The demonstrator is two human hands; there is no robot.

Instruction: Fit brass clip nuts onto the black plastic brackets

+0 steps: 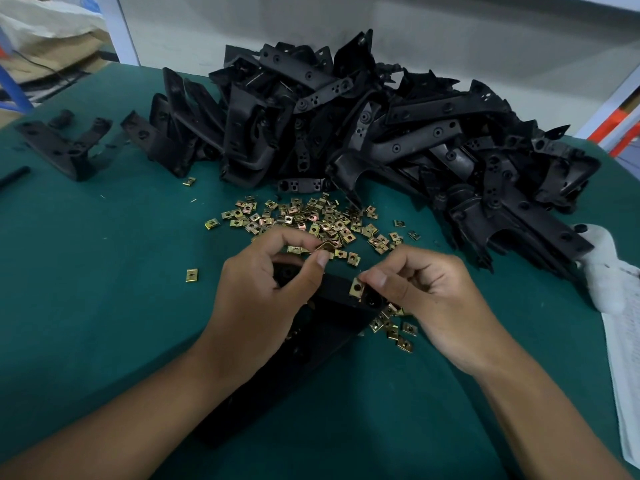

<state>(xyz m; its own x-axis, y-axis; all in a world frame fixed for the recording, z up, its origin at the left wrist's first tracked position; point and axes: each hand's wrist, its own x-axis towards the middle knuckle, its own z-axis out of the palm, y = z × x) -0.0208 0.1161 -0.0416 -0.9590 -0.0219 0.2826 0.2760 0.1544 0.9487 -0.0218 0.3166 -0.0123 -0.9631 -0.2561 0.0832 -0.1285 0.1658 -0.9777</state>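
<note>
A: Where is there room on the table [104, 271]?

B: The green top is bare on the left and along the near edge. At the back, a big pile of brackets [381, 126] fills the middle and right side. A few more brackets [65, 147] stand apart at the far left. A white paper [623, 368] lies along the right edge, with a white cloth [602, 282] just behind it.

A: And the nuts?

B: A heap of nuts [311, 220] lies between the pile and the hands. One loose nut [191, 275] sits alone to the left. A small bunch [394, 327] lies under the right hand.

A: What is the left hand [256, 292] doing?

B: Its thumb and first finger pinch one nut [325, 246] just above the near edge of the heap. The other fingers [298, 268] curl down onto the bracket [332, 289].

A: Where is that bracket?

B: It lies on the table under both hands, running toward the person.

A: And the right hand [433, 299]?

B: Its thumb and first finger pinch another nut [356, 288]. That nut touches the top edge of the bracket, right by a round hole. The rest of its fingers are curled in.
</note>
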